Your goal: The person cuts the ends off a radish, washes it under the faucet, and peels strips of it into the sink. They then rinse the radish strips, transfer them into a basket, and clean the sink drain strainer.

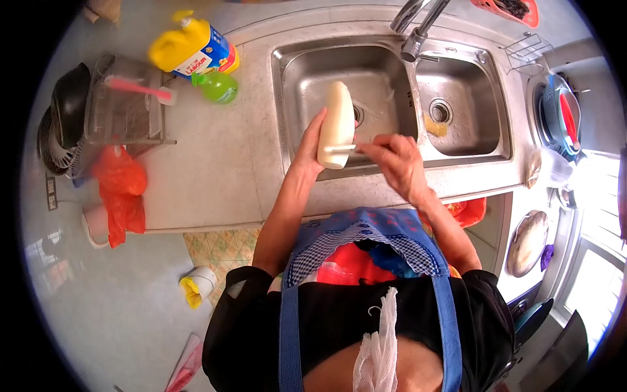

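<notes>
Over the large left sink basin (313, 59), my left hand (312, 144) is wrapped around a long, pale, smooth vegetable that looks like a peeled daikon (337, 117). The daikon stands nearly lengthwise to me, its thick lower end closest to my body. My right hand (398, 163) is closed on a peeler whose whitish head (339, 149) lies across that lower end. The peeler's handle is mostly hidden in my fingers, and the right hand is slightly blurred. Thin pale scraps (390, 95) lie in the basin near the drain.
A chrome faucet (413, 46) rises behind the double sink. In the right basin lies a yellowish sponge (435, 127). On the left counter stand a yellow detergent jug (196, 49), a green bottle (217, 87) and a dish rack (124, 121), with a red plastic bag (122, 179) beside it.
</notes>
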